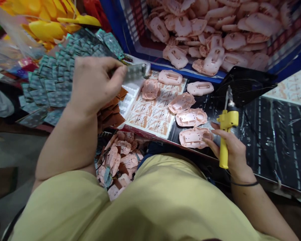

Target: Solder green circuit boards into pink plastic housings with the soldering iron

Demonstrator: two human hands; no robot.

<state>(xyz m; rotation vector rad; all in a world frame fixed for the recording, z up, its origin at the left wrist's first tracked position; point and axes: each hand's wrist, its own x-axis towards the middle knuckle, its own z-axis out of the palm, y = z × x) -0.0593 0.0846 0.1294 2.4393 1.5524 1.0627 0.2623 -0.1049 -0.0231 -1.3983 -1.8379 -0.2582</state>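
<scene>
Between thumb and fingers, my left hand [96, 82] pinches a small green circuit board [135, 72], blurred at its outer end. Behind that hand spreads a big pile of similar boards [56, 75]. My right hand [233, 150] is wrapped around a yellow soldering gun [224, 149], its metal tip pointing away from me. Fingers of the same hand touch the near pink plastic shell [192, 138], which lies with its hollow side up. Several more pink shells [190, 117] lie beyond it on the worktop.
A blue-rimmed crate [140, 62] full of pink shells stands at the back. Before it sits a black fan-like frame [237, 88]. Brown sheets [112, 113] lie by my left wrist. Below the table edge is a heap of pink shells [125, 157]; yellow parts [45, 28] are far left.
</scene>
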